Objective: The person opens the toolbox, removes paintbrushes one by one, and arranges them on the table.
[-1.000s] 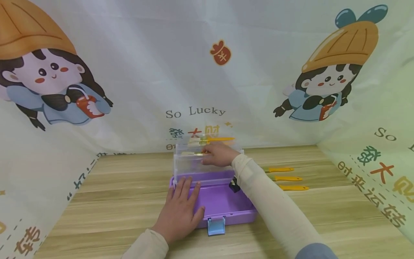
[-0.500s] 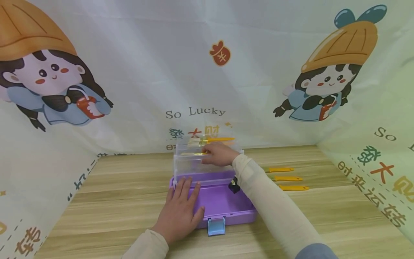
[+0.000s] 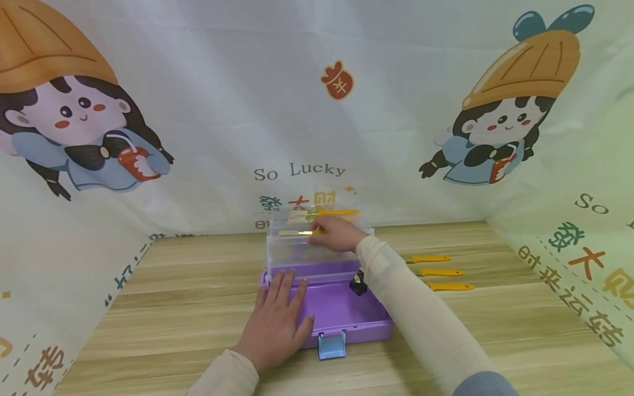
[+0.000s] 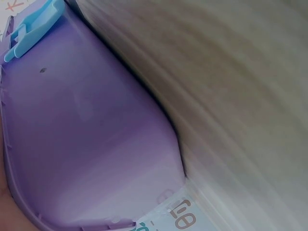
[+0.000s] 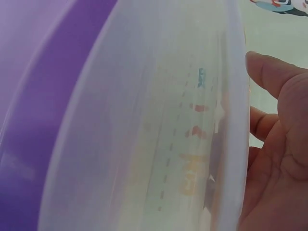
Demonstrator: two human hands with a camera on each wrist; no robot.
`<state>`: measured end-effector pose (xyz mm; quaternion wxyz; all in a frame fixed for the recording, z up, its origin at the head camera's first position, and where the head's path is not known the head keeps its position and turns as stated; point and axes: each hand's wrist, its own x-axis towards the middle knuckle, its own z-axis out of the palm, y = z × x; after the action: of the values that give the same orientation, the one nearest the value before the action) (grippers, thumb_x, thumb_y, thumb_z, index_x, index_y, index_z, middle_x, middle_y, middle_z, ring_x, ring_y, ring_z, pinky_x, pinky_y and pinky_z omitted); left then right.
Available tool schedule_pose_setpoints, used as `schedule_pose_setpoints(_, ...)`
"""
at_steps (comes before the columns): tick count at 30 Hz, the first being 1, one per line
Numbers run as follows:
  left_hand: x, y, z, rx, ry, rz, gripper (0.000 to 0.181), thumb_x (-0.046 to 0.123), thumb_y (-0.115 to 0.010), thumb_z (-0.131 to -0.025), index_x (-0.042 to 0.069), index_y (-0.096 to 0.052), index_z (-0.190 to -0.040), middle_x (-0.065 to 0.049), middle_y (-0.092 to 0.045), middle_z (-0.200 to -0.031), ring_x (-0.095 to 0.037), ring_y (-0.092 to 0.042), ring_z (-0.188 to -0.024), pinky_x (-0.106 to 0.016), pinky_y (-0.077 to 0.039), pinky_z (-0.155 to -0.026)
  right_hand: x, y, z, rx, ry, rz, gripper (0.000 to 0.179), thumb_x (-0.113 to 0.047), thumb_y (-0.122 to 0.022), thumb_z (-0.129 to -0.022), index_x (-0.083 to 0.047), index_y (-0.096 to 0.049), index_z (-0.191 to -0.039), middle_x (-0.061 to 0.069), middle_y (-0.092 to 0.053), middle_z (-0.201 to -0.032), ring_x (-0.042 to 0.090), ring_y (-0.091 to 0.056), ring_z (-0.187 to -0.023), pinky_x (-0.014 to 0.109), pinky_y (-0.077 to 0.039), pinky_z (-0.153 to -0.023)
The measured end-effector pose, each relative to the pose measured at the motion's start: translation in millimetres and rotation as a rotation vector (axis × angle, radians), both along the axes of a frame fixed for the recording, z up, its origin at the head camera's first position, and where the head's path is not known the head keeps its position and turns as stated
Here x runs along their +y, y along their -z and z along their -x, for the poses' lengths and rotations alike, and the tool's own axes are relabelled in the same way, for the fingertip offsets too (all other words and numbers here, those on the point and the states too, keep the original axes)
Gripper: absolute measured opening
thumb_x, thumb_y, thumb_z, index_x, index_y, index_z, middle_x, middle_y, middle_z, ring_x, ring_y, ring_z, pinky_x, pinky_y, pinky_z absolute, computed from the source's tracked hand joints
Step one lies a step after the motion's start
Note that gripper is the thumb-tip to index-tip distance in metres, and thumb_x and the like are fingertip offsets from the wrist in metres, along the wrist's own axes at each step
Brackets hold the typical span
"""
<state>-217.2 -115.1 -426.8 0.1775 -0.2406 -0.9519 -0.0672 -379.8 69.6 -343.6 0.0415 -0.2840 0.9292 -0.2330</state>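
My left hand (image 3: 277,319) lies spread over the left rim of a purple box (image 3: 342,308) with a blue latch (image 3: 331,346). Behind the box stand raised clear plastic trays (image 3: 292,252). At the middle tray, my right hand (image 3: 339,234) pinches a slim paintbrush (image 3: 292,233) by its yellow handle, bristles pointing left. Just above it, a wider yellow-handled paintbrush (image 3: 339,212) lies in the top tray. In the right wrist view the right hand (image 5: 284,120) is at the clear tray's rim (image 5: 231,144); the held brush is hidden there.
Several yellow-handled brushes, among them one paintbrush (image 3: 448,273), lie on the wooden table (image 3: 188,297) right of the box, partly behind the right sleeve. Black gear (image 3: 358,282) shows beneath the right wrist. A printed cloth (image 3: 396,154) walls the back and sides.
The slim paintbrush in my right hand has risen slightly, and the right fingers have shifted a little. My left hand and the box have stayed put.
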Motion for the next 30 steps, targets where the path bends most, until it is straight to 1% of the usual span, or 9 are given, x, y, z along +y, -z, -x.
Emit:
schedule_pose_setpoints(7,0.0,-0.7,-0.1,-0.015,-0.005,0.000,0.066,0.045,-0.050,-0.098,0.005,-0.043,-0.150,-0.023,-0.029,-0.157,-0.041,-0.021,-0.146,-0.062,-0.021,-0.114,0,-1.6,-2.7,-0.006,-0.001,0.018,0.033,-0.035,-0.063,-0.097,-0.010,-0.064,-0.117,0.003,-0.065,-0.108,0.017,-0.060,-0.092,0.037,-0.051,-0.082)
schedule_pose_setpoints(12,0.0,-0.6,-0.1,-0.009,-0.003,-0.002,0.066,0.045,-0.051,-0.098,0.005,-0.043,-0.150,-0.023,-0.029,-0.156,-0.041,-0.021,-0.146,-0.062,-0.021,-0.114,0,-0.4,-2.8,-0.018,0.022,0.073,0.029,-0.035,-0.061,-0.098,-0.011,-0.066,-0.114,0.002,-0.065,-0.105,0.017,-0.060,-0.086,0.035,-0.051,-0.075)
schedule_pose_setpoints(18,0.1,-0.4,0.1,-0.001,-0.002,-0.003,0.066,0.044,-0.051,-0.097,0.005,-0.043,-0.150,-0.023,-0.029,-0.156,-0.041,-0.021,-0.145,-0.062,-0.022,-0.113,1,2.0,-2.1,0.018,0.044,0.118,0.023,-0.034,-0.063,-0.097,-0.012,-0.068,-0.105,0.001,-0.064,-0.097,0.017,-0.057,-0.079,0.033,-0.049,-0.070)
schedule_pose_setpoints(20,0.2,-0.1,0.5,0.001,-0.002,-0.004,0.066,0.045,-0.051,-0.097,0.005,-0.043,-0.150,-0.022,-0.029,-0.156,-0.041,-0.022,-0.145,-0.063,-0.022,-0.113,1,2.6,-2.8,0.029,0.047,0.125,0.022,-0.033,-0.064,-0.097,-0.012,-0.068,-0.101,0.001,-0.064,-0.095,0.018,-0.057,-0.078,0.034,-0.049,-0.070)
schedule_pose_setpoints(22,0.3,0.2,0.8,0.005,0.000,-0.006,0.066,0.044,-0.051,-0.097,0.005,-0.044,-0.150,-0.022,-0.030,-0.156,-0.041,-0.022,-0.145,-0.063,-0.022,-0.113,0,3.9,-3.3,0.043,0.056,0.135,0.022,-0.033,-0.064,-0.097,-0.012,-0.068,-0.101,0.000,-0.065,-0.095,0.017,-0.058,-0.080,0.035,-0.050,-0.072)
schedule_pose_setpoints(27,-0.3,1.4,1.7,0.023,0.002,-0.005,0.066,0.044,-0.052,-0.097,0.005,-0.044,-0.149,-0.023,-0.031,-0.155,-0.041,-0.023,-0.145,-0.063,-0.023,-0.113,-2,7.8,-4.7,0.095,0.085,0.158,0.026,-0.035,-0.063,-0.098,-0.012,-0.070,-0.109,0.001,-0.068,-0.100,0.017,-0.062,-0.086,0.036,-0.053,-0.079)
schedule_pose_setpoints(30,-0.8,1.9,2.1,0.030,0.004,0.001,0.066,0.045,-0.051,-0.097,0.005,-0.044,-0.149,-0.023,-0.031,-0.155,-0.041,-0.023,-0.144,-0.063,-0.023,-0.112,-3,10.1,-5.2,0.127,0.097,0.171,0.028,-0.036,-0.064,-0.097,-0.012,-0.070,-0.111,0.002,-0.069,-0.101,0.017,-0.063,-0.087,0.037,-0.053,-0.080)
